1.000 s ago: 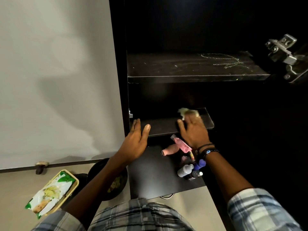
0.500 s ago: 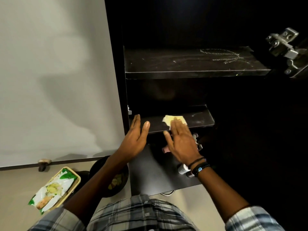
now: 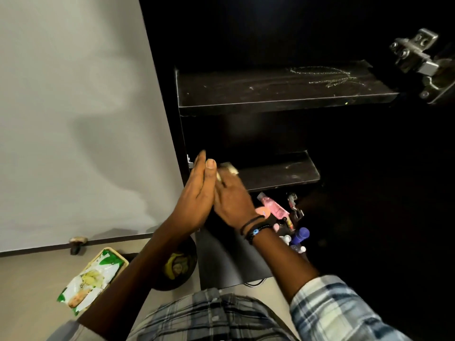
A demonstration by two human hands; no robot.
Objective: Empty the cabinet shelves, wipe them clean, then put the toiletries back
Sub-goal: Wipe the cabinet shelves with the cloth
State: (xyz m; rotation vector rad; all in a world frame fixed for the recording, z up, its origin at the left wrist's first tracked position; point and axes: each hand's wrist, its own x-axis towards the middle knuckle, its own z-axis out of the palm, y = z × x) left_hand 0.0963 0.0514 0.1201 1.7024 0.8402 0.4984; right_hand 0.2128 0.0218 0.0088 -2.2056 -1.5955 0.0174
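The black cabinet has a dusty upper shelf (image 3: 283, 94) and a smaller lower shelf (image 3: 278, 173). My right hand (image 3: 231, 198) presses a pale yellow cloth (image 3: 227, 168) flat on the left end of the lower shelf. My left hand (image 3: 197, 193) stands edge-on with fingers straight at the shelf's left front corner, touching the right hand. Below, on the cabinet floor (image 3: 226, 257), lie the toiletries: a pink tube (image 3: 274, 209), a blue-capped bottle (image 3: 301, 236) and small white bottles (image 3: 286, 239).
A metal door hinge (image 3: 416, 57) juts out at the upper right. On the floor to the left lie a green-and-white packet on a basket (image 3: 91, 279) and a dark bowl (image 3: 177, 267). The white wall (image 3: 73, 119) fills the left side.
My right hand has swept the cloth leftward along the lower shelf, from its middle to the left end, until it meets my left hand. The left hand has barely moved.
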